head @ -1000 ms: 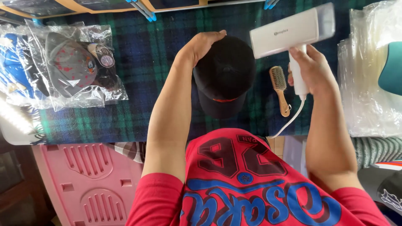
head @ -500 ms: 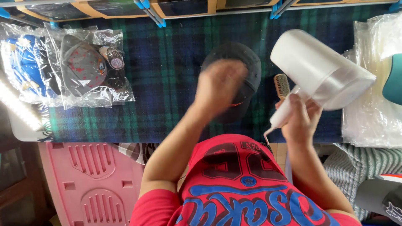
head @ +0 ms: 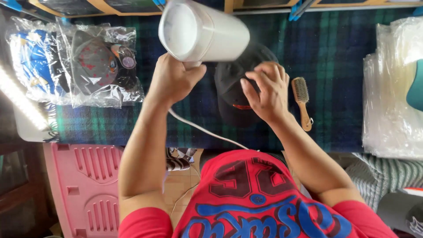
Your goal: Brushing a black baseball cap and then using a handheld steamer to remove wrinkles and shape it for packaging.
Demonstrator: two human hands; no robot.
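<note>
Left grip clenches white steamer; right grip spread on black cap; 2 bagged caps nearby.

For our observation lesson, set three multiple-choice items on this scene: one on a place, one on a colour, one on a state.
1. Where does the wooden brush lie?
A. on the pink panel
B. on the plaid cloth, right of the black cap
C. inside a bag

2. What colour is the handheld appliance?
A. white
B. red
C. green

3. How is the left hand?
A. flat on the cloth
B. closed round the appliance's handle
C. holding the brush

Answers:
1 B: the brush lies on the cloth beside the cap.
2 A: the appliance has a white body.
3 B: the left hand is wrapped round the handle.
</note>
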